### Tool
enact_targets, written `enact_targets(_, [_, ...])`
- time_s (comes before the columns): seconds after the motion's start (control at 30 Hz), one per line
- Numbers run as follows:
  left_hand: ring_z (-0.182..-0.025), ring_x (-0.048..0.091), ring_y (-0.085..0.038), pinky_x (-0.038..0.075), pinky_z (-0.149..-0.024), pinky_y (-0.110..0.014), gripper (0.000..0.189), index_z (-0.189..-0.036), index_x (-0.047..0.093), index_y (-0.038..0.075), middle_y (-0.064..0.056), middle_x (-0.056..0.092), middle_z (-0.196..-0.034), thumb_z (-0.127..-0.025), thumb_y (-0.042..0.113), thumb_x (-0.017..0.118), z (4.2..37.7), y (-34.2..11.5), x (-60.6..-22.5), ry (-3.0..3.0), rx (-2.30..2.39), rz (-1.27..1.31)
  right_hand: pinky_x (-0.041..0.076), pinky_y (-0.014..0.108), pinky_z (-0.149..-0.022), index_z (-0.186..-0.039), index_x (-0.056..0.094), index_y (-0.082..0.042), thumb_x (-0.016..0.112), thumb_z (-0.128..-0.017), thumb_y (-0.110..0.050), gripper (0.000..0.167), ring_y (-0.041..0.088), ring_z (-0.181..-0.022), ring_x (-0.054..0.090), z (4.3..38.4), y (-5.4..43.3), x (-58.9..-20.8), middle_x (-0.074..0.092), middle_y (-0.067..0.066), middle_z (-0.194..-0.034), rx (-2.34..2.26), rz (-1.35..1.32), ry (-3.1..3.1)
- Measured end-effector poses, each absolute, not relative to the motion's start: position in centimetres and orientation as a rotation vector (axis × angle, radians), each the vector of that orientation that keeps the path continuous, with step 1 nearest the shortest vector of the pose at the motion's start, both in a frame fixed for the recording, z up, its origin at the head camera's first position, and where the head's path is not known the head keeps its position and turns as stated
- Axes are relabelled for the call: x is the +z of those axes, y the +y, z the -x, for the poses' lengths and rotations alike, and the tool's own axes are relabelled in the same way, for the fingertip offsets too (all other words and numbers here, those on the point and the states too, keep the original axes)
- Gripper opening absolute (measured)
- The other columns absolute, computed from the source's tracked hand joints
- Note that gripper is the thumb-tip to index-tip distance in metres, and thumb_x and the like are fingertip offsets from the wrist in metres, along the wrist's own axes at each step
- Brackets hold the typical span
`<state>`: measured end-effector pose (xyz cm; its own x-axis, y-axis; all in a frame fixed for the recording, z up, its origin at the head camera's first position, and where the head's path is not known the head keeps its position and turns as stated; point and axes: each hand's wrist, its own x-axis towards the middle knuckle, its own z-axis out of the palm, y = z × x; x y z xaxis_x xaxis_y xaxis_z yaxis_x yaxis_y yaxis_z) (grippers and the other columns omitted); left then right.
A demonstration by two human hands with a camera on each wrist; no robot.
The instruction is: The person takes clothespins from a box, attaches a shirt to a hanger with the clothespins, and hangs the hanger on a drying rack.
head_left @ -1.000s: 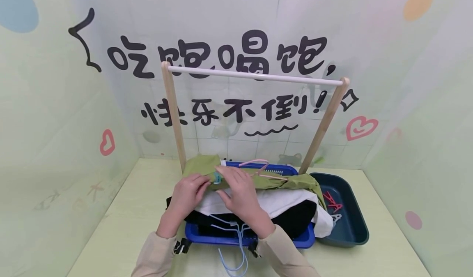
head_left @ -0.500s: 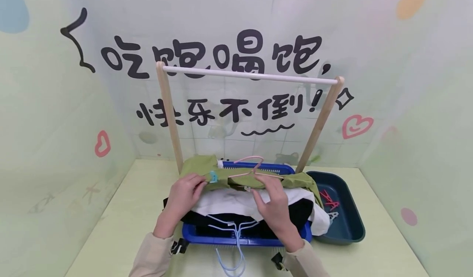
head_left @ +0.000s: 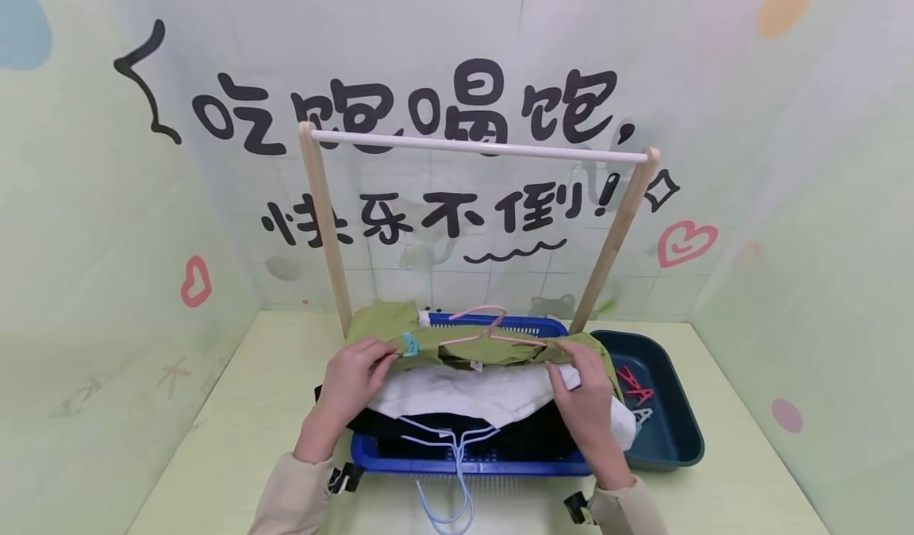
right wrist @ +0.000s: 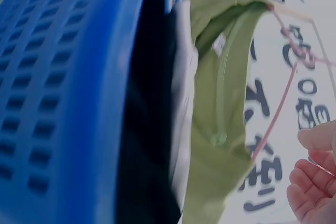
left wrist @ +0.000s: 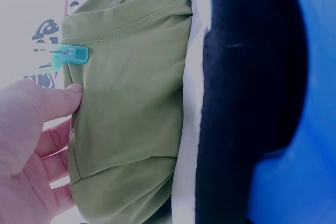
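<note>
A green garment [head_left: 385, 321] lies spread over the pile, with a pink hanger [head_left: 489, 329] through its neckline, hook upward. My left hand [head_left: 350, 380] pinches its left shoulder, thumb in front and fingers behind, as the left wrist view shows. Just above that thumb, a turquoise clip [left wrist: 73, 54] grips the garment at the neckband. My right hand [head_left: 585, 404] is at the garment's right shoulder near the hanger's end, thumb and fingers parted; the right wrist view shows the hand [right wrist: 315, 177] with nothing clear between them. Below are a white garment [head_left: 457, 396] and black cloth [head_left: 531, 436].
A blue basket [head_left: 500, 467] holds the pile; light-blue hangers [head_left: 460, 463] stick out over its front. Behind stands a wooden rack with a white rod [head_left: 478, 147]. To the right, a dark green tub [head_left: 678, 408] contains red clips [head_left: 635, 386] and a pale clip [head_left: 642, 416].
My right hand has moved from beside the turquoise clip rightward along the garment to its right shoulder, uncovering the clip and hanger. My left hand keeps its pinch on the left shoulder.
</note>
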<state>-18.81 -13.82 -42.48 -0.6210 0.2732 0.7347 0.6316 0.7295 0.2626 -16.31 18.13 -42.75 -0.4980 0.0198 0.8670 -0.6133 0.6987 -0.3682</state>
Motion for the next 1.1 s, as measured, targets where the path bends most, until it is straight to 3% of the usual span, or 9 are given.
enact_targets(0.43, [-0.070, 0.065, -0.019, 0.053, -0.058, -0.033, 0.018, -0.086, 0.072, 0.004, -0.005, 0.068, -0.078, -0.070, -0.003, 0.078, 18.7, -14.1, -42.7, -2.260, -0.702, 0.655, 0.035, 0.004, -0.079, -0.097, 0.065, 0.008, 0.069, -0.067, 0.021, 0.032, 0.029, -0.083, 0.055, 16.1, 25.0, -44.9, 0.064, 0.021, -0.095, 0.783, -0.246, -1.996])
enact_targets(0.53, [-0.070, 0.065, -0.020, 0.053, -0.058, -0.033, 0.018, -0.085, 0.072, 0.004, -0.005, 0.068, -0.079, -0.070, -0.003, 0.078, 18.7, -14.1, -42.7, -2.256, -0.706, 0.655, 0.037, 0.009, -0.074, -0.095, 0.064, 0.008, 0.066, -0.067, 0.024, 0.033, 0.031, -0.081, 0.055, 16.3, 26.6, -45.9, 0.063, 0.022, -0.094, 0.743, -0.219, -2.012])
enact_targets(0.7, [-0.071, 0.065, -0.020, 0.054, -0.059, -0.033, 0.018, -0.085, 0.073, 0.004, -0.005, 0.068, -0.079, -0.070, -0.003, 0.078, 18.8, -14.1, -42.7, -2.248, -0.704, 0.660, 0.040, 0.033, -0.066, -0.099, 0.063, 0.008, 0.062, -0.068, 0.025, 0.036, 0.032, -0.078, 0.055, 15.9, 29.1, -47.8, 0.062, 0.024, -0.095, 0.702, -0.131, -2.154])
enact_targets(0.83, [-0.071, 0.065, -0.020, 0.054, -0.059, -0.033, 0.018, -0.085, 0.073, 0.003, -0.005, 0.068, -0.079, -0.070, -0.003, 0.079, 18.8, -14.2, -42.7, -2.252, -0.705, 0.658, 0.045, 0.049, -0.066, -0.104, 0.061, 0.009, 0.061, -0.071, 0.020, 0.035, 0.039, -0.085, 0.056, 15.3, 30.8, -49.1, 0.061, 0.026, -0.096, 0.702, -0.064, -2.401])
enact_targets(1.03, [-0.071, 0.065, -0.020, 0.054, -0.059, -0.033, 0.018, -0.085, 0.073, 0.003, -0.005, 0.068, -0.079, -0.070, -0.003, 0.078, 18.8, -14.1, -42.6, -2.255, -0.714, 0.659, 0.048, 0.054, -0.070, -0.105, 0.062, 0.010, 0.062, -0.071, 0.013, 0.035, 0.046, -0.093, 0.056, 15.1, 32.5, -50.0, 0.059, 0.031, -0.103, 0.664, -0.081, -2.790])
enact_targets(1.1, [-0.071, 0.065, -0.020, 0.054, -0.059, -0.033, 0.018, -0.085, 0.073, 0.003, -0.005, 0.068, -0.078, -0.070, -0.004, 0.079, 18.8, -14.1, -42.6, -2.256, -0.716, 0.660, 0.046, 0.056, -0.077, -0.104, 0.062, 0.010, 0.063, -0.070, 0.013, 0.035, 0.048, -0.098, 0.055, 15.2, 32.9, -50.2, 0.059, 0.032, -0.104, 0.653, -0.118, -2.891])
